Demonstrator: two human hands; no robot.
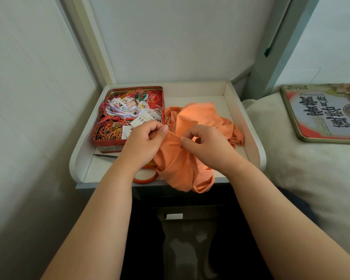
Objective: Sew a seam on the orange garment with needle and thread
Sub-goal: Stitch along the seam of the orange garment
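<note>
Red tin (127,118) of tangled threads at left on the white tabletop (93,164). Left hand (143,142) pinches the orange garment (182,158) fold; right hand (206,146) pinches the needle (173,135) between them, grip narrow. Tin lid (321,114) on bed, right.

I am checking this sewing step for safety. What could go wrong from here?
1. The needle lies between the fingertips of both hands: the right hand pinches it close to the left hand, so a slip might prick a finger.
2. The orange garment is bunched up; the needle could catch an extra layer.
3. The open tin of loose threads sits close by; strands might tangle with the sewing thread.
</note>
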